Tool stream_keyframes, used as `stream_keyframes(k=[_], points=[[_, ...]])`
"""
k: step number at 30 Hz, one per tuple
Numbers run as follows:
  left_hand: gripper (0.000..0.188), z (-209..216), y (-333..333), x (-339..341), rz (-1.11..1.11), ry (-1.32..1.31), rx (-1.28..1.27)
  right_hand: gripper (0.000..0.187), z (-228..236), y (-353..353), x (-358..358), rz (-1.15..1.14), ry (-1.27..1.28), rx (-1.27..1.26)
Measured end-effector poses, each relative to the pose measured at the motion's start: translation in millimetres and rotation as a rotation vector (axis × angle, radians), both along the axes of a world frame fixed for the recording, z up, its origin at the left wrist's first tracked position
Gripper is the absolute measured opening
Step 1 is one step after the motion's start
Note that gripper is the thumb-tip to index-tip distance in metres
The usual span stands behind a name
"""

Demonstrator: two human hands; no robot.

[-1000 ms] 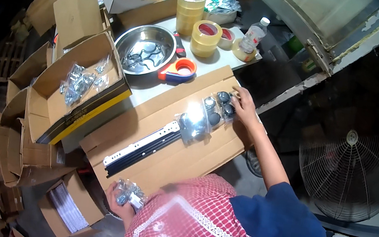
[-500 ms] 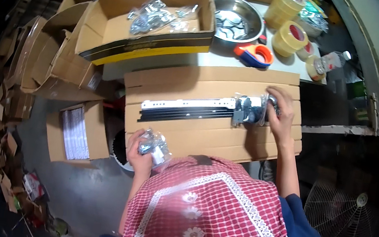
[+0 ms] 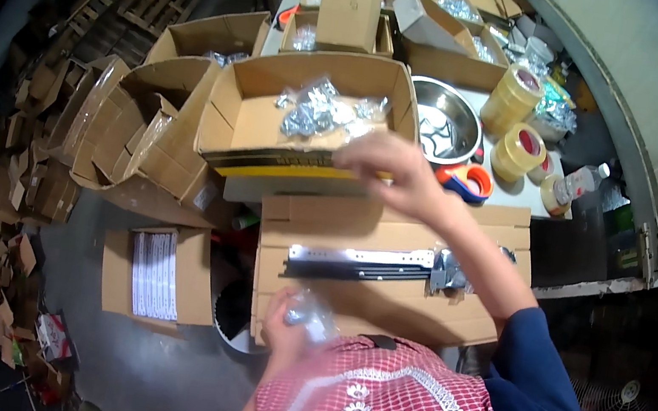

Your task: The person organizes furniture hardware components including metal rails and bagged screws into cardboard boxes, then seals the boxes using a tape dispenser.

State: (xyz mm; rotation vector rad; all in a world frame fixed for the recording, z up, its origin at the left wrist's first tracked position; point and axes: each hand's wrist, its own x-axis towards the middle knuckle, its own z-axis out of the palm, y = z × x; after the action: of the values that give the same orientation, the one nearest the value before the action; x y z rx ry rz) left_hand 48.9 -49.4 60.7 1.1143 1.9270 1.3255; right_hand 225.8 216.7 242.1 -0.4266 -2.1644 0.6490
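My left hand [image 3: 285, 329] is closed around a clear plastic bag of metal hardware [image 3: 311, 316] by the near edge of the cardboard sheet. My right hand [image 3: 393, 173] is raised at the front wall of an open cardboard box [image 3: 267, 160]; its fingers are bent and smeared by motion. Inside that box lies a pile of small clear bags of metal parts [image 3: 318, 111]. Drawer slides [image 3: 362, 258], white and black, rest on the cardboard sheet [image 3: 381, 308]. A clear bag with dark parts [image 3: 447, 273] lies at their right end, partly hidden by my right forearm.
Behind the sheet stand a steel bowl [image 3: 450, 121], an orange and blue tape dispenser [image 3: 470, 183], tape rolls [image 3: 518, 152] and a plastic bottle [image 3: 578, 183]. Left are tall open cartons [image 3: 142, 133] and a carton of white packs [image 3: 193, 274] on the floor. A fan [image 3: 628, 392] stands right.
My right hand has left the bag at the right end of the slides and moved up and left to the box. The view has shifted; my left hand still holds its bag.
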Motion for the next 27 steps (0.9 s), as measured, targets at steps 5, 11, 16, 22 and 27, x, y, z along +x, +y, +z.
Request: stream_keyframes(k=[5,11,16,22,27], points=[[0.019,7,4,5,-0.025,0.020,0.030,0.036,-5,147,-45,-0.373,-0.556,-0.242],[0.021,8,2,4,-0.005,-0.072,0.012,0.042,-47,198,-86,-0.436,-0.765,-0.642],[0.023,12,5,-3,-0.059,0.081,0.054,0.011,-41,189,-71,-0.217,-0.228,-0.913],[0.024,-9,4,-3,-0.069,0.063,0.081,0.004,30,78,-2,0.068,0.503,-1.165],[0.021,-11,4,-1,-0.049,0.124,0.111,0.026,-24,-28,93,0.324,0.781,-1.682]])
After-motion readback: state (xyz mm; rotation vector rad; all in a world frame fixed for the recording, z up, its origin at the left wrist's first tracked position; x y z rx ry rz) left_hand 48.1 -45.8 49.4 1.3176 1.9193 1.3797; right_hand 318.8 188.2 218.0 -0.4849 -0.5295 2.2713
